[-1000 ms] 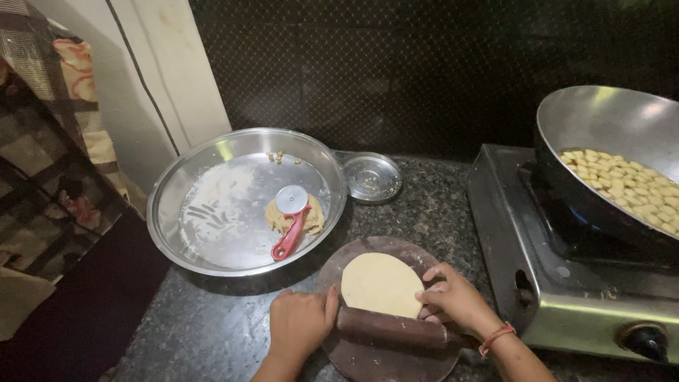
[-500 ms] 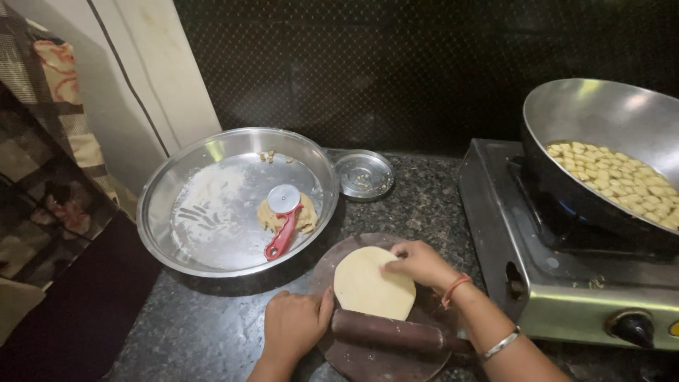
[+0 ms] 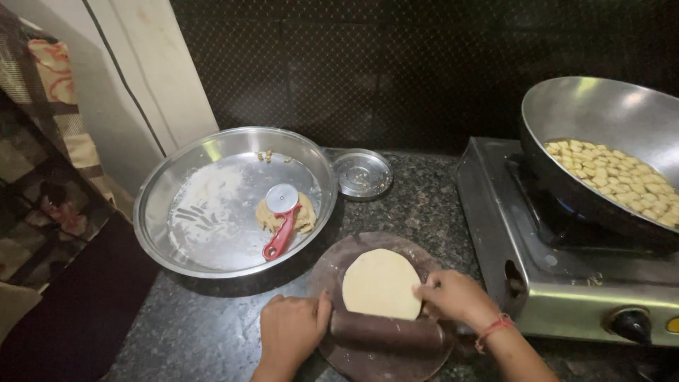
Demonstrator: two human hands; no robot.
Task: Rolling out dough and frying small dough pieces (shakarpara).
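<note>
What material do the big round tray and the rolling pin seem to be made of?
The big round tray looks like polished steel: silvery, with bright reflections on its rim. The rolling pin seems to be dark wood with a dull, matte surface, though the dim light leaves this uncertain.

Dim, warm indoor light from above; soft glare on the steel tray (image 3: 212,152) beyond the left hand (image 3: 290,332). Dark wall, slight edge distortion.

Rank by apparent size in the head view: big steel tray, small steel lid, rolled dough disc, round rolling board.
1. big steel tray
2. round rolling board
3. rolled dough disc
4. small steel lid, though it lies farther back
</note>
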